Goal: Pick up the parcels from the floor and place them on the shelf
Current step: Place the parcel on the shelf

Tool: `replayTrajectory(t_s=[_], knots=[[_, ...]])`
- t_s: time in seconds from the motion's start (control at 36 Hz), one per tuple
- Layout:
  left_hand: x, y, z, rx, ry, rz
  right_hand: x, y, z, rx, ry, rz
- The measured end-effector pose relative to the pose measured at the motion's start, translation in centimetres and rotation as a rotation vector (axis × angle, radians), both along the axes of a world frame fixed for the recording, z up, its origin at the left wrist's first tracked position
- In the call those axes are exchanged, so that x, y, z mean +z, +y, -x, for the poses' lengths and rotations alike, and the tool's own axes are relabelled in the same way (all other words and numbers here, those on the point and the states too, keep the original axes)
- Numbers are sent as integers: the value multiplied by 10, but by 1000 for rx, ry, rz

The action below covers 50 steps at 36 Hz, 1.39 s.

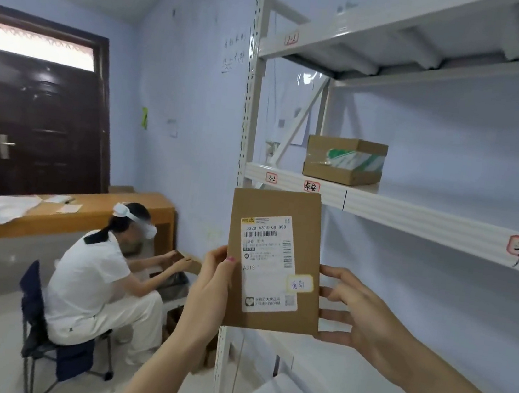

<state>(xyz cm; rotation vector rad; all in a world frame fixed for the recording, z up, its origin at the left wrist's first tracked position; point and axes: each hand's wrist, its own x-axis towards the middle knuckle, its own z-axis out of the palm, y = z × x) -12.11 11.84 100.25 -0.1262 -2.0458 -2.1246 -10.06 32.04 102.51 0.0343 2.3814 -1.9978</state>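
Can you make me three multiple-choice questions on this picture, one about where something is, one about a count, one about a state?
1. Where is the taped box?
A. on the middle shelf
B. on the floor
C. on the desk

2. How many hands hold the flat parcel?
A. none
B. one
C. two

3. How is the flat parcel held?
A. flat, label down
B. upright, label facing the camera
C. crumpled

Answers: 1 A, the box sits on the shelf board. 2 C, left hand and right hand grip its sides. 3 B, the printed label is readable.
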Motion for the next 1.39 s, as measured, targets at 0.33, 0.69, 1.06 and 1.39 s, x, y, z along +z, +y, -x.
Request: replayTrajectory(t_s=[0.33,0.69,1.06,1.39], knots=[[38,9,-5,-26,95,-12,38,1,-23,-27,88,4],[168,105,7,-167,282,20,147,62,-51,-240,383,-61],[222,269,34,-528,201,45,194,180,-67,-704,362,-222],[213,332,63,-583,92,75,178,235,-42,-838,256,-249]])
